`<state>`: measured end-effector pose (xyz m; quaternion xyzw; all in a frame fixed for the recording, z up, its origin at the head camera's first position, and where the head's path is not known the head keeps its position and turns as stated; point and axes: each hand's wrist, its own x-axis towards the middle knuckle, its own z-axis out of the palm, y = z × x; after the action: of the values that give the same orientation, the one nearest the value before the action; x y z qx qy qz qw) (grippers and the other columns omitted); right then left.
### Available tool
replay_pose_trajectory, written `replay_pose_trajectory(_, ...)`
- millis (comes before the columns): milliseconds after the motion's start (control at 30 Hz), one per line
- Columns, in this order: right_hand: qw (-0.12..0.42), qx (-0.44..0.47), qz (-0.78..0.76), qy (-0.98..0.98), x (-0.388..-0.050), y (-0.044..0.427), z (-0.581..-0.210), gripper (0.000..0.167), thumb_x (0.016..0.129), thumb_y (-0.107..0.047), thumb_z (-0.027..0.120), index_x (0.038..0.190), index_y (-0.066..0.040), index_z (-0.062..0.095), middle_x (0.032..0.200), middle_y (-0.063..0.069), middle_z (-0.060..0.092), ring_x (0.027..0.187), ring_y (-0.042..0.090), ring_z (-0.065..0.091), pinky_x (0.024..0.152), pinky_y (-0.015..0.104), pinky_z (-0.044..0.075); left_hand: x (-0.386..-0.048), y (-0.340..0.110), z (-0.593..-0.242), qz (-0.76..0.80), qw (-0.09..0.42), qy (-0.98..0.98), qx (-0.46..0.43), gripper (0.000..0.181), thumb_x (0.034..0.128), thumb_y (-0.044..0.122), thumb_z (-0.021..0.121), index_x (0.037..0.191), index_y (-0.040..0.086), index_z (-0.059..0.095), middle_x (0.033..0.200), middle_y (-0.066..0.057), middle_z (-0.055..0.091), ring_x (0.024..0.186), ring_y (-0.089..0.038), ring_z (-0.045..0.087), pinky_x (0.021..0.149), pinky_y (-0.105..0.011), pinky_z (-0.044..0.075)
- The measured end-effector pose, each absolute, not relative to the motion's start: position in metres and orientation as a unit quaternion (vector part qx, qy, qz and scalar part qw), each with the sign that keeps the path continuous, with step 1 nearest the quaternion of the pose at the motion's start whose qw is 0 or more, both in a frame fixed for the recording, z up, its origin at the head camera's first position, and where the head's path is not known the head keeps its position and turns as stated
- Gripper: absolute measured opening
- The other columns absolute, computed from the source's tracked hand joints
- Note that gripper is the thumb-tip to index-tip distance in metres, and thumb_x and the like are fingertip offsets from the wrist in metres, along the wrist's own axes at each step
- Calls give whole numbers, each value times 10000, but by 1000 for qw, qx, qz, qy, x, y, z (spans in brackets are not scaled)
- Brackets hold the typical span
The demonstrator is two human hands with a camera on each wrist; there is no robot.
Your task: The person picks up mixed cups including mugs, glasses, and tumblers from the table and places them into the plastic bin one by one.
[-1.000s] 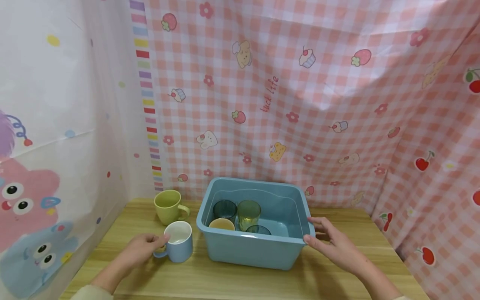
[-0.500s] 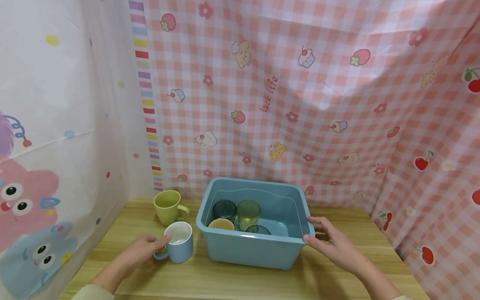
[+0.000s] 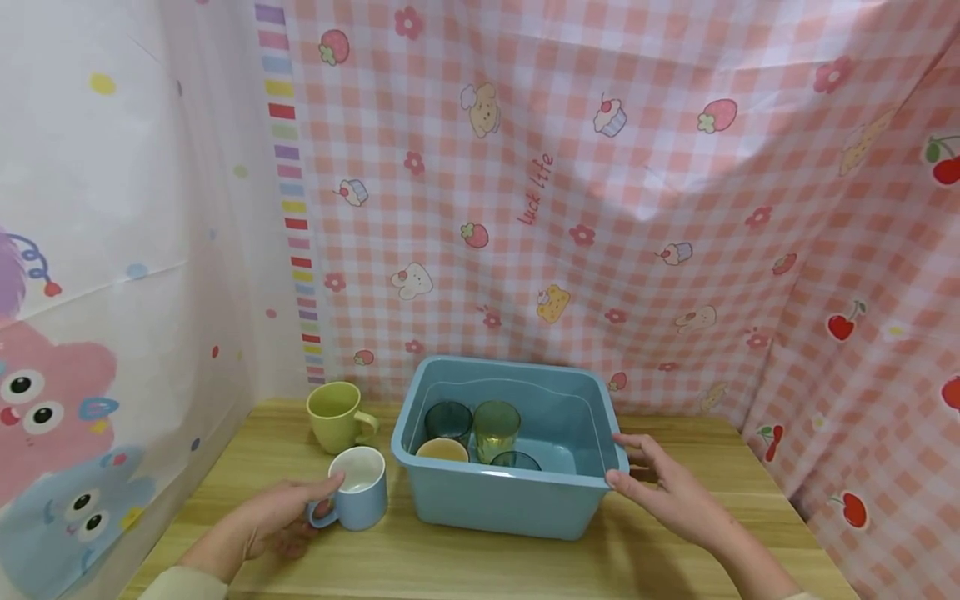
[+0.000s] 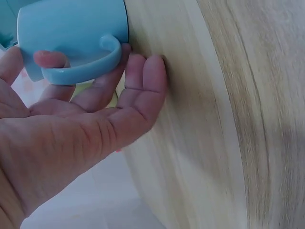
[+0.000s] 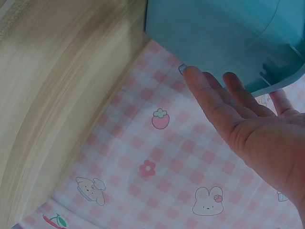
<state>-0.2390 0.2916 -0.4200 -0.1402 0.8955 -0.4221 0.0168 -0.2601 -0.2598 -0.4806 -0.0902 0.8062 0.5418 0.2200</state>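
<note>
A light blue mug (image 3: 361, 493) with a white inside stands upright on the wooden table. My left hand (image 3: 277, 512) holds it at the handle side: thumb at the rim, one fingertip through the handle (image 4: 83, 71). The other fingers spread loosely beside and below the handle. At the right end of a blue plastic bin (image 3: 517, 504), my right hand (image 3: 671, 492) touches the rim with thumb and forefinger. Its remaining fingers extend along the bin's outer end wall in the right wrist view, where the right hand (image 5: 257, 124) shows fairly straight fingers.
Inside the bin are a dark glass (image 3: 449, 418), a yellowish-green glass (image 3: 497, 425), a cream-rimmed cup (image 3: 442, 451) and another dark glass (image 3: 516, 460). A yellow-green mug (image 3: 334, 417) stands behind the blue mug. A pink checked cloth (image 3: 540, 275) hangs behind the table.
The lower fingers of my left hand have loosened and spread away from the handle. The blue mug stays in nearly the same place, and my right hand remains on the bin.
</note>
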Motion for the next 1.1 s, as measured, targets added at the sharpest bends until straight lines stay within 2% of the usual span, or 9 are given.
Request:
replay_pose_trajectory(200, 17, -138, -424, 895, -238, 291, -420, 583, 1078, -360, 655, 1571, -134, 443, 1501, 277, 600, 1322, 471, 639, 978, 556, 616, -261, -254, -478, 535, 226, 806, -113, 642, 992, 768, 525, 756, 171, 525, 918, -59, 549, 920, -270, 537, 719, -403, 468)
replay_pose_trajectory(367, 20, -136, -426, 894, -238, 291, -419, 591, 1079, -369, 652, 1579, -137, 437, 1511, 278, 592, 1337, 481, 627, 984, 561, 614, -261, -249, -473, 531, 223, 808, -127, 665, 966, 799, 537, 767, 165, 525, 945, -89, 537, 941, -301, 551, 748, -472, 487)
replay_pose_trajectory(433, 23, -135, -425, 895, -238, 291, -419, 594, 1079, -374, 650, 1582, -141, 434, 1516, 277, 588, 1342, 485, 622, 985, 564, 613, -262, -248, -472, 530, 219, 808, -136, 684, 953, 798, 562, 866, 120, 580, 1012, -136, 568, 986, -347, 580, 769, -513, 517)
replay_pose_trajectory(500, 25, -134, -425, 895, -238, 291, -419, 595, 1080, -377, 647, 1584, -145, 432, 1520, 276, 585, 1349, 490, 616, 989, 569, 611, -262, -248, -470, 529, 215, 808, -144, 758, 941, 794, 583, 1040, 45, 631, 1101, -206, 592, 1053, -409, 604, 794, -556, 542)
replay_pose_trajectory(633, 25, -135, -426, 894, -238, 291, -418, 590, 1083, -374, 641, 1583, -146, 428, 1523, 285, 577, 1355, 505, 605, 989, 579, 609, -261, -248, -467, 529, 204, 809, -156, 960, 931, 778, 601, 1383, -68, 559, 1263, -319, 576, 1183, -496, 599, 835, -617, 565)
replay_pose_trajectory(700, 23, -137, -427, 893, -238, 290, -418, 586, 1084, -367, 641, 1581, -141, 428, 1521, 293, 576, 1352, 510, 605, 986, 581, 610, -261, -248, -466, 534, 199, 806, -159, 992, 939, 768, 593, 1436, -88, 522, 1322, -340, 559, 1221, -518, 585, 855, -650, 569)
replay_pose_trajectory(800, 18, -141, -428, 893, -237, 290, -419, 578, 1085, -355, 642, 1576, -134, 431, 1514, 296, 580, 1345, 511, 610, 985, 579, 611, -260, -248, -463, 548, 195, 799, -153, 1029, 958, 758, 573, 1493, -113, 459, 1418, -360, 521, 1275, -562, 552, 894, -759, 542)
replay_pose_trajectory(967, 15, -142, -428, 892, -238, 291, -419, 573, 1084, -354, 644, 1571, -136, 435, 1507, 294, 588, 1338, 509, 615, 990, 580, 609, -261, -248, -456, 574, 198, 782, -143, 1065, 980, 754, 536, 1551, -129, 368, 1475, -389, 446, 1342, -612, 486, 950, -885, 438)
replay_pose_trajectory(1100, 16, -142, -429, 892, -238, 291, -419, 575, 1083, -356, 645, 1572, -137, 434, 1510, 295, 584, 1338, 509, 614, 993, 584, 607, -260, -250, -447, 595, 211, 764, -133, 1085, 994, 750, 490, 1595, -127, 272, 1527, -469, 316, 1438, -687, 356, 987, -944, 341)
